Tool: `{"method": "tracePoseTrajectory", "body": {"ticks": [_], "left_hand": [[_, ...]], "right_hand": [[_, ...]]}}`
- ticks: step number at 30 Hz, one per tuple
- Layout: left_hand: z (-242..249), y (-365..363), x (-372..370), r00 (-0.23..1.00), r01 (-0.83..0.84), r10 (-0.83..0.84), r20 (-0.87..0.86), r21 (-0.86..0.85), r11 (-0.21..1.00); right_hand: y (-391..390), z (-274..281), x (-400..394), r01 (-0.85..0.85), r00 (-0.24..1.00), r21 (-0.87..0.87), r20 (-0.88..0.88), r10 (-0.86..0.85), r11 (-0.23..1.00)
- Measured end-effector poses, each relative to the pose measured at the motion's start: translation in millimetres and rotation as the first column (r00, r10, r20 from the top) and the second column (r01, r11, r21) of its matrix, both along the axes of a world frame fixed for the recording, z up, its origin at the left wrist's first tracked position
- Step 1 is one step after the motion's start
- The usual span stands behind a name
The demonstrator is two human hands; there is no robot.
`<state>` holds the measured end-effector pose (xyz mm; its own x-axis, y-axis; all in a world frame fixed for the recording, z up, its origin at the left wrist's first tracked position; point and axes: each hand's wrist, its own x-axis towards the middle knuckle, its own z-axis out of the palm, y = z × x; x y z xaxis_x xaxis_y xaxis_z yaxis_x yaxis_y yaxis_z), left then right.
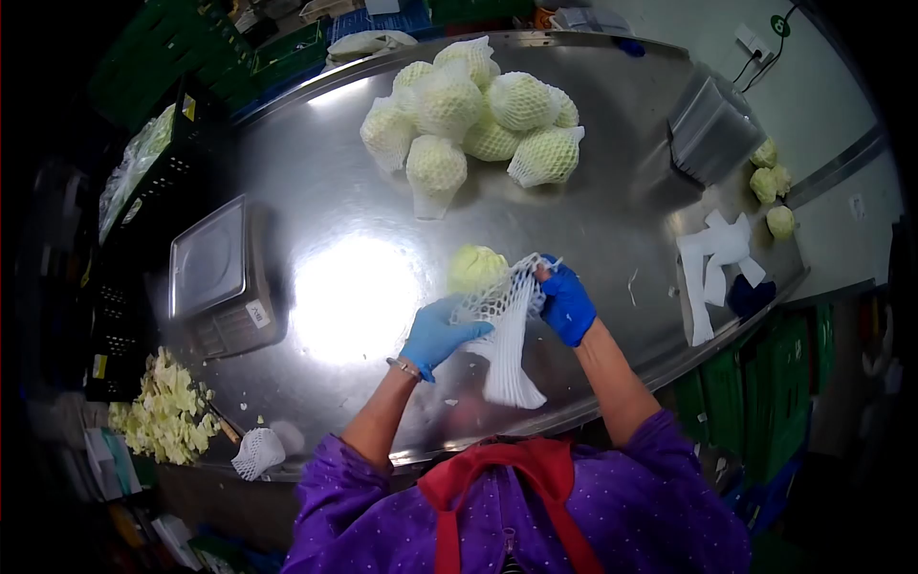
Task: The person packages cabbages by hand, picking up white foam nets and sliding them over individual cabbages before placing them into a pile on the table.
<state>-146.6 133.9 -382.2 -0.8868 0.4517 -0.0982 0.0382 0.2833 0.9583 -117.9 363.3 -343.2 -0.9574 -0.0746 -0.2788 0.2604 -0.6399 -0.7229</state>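
Note:
A pale green cabbage (474, 267) sits in front of me on the steel table, with a white foam net sleeve (512, 349) against its near right side. My left hand (441, 334), in a light blue glove, is closed on the sleeve just below the cabbage. Its thumb lies across the net, and its other fingers are partly hidden. In a darker blue glove, my right hand (566, 301) pinches the upper right edge of the sleeve and stretches it out. The sleeve's ribbed tail hangs toward me.
Several netted cabbages (445, 100) are piled at the back of the table (316, 172). A scale (215, 263) stands left, near a black crate (143, 182) and leaf trimmings (167, 411). On the right are a plastic bin (712, 129), loose foam sleeves (717, 253) and small bare cabbages (768, 184).

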Motion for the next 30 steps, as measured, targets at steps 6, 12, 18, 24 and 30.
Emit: {"method": "tracePoseTrajectory", "body": {"ticks": [6,12,18,24,30], "left_hand": [[2.2,2.5,-51.1,0.724,-0.529,0.216,0.656,0.326,0.783],[-23.7,4.1,-46.0,0.883,-0.282,0.171,0.437,0.202,0.938],[-54.2,13.3,-80.7,0.852,-0.452,0.426,0.306,0.019,0.892],[-93.0,20.6,-99.1,0.919,-0.116,0.157,0.36,-0.134,0.984],[-1.9,-5.3,-28.8,0.552,-0.416,-0.293,0.781,0.562,0.715]], "right_hand": [[-25.7,-24.5,17.3,-0.192,0.981,0.796,0.138,0.136,0.574],[5.8,-39.7,-28.8,0.21,0.936,0.219,0.236,-0.26,0.953],[5.2,-86.4,-74.9,0.056,0.965,0.861,0.083,-0.249,0.505],[-16.4,-100.8,-72.8,-0.099,0.946,0.895,0.22,-0.239,0.434],[-39.0,-40.1,-13.6,-0.056,0.997,0.852,0.076,-0.017,0.521]]}}
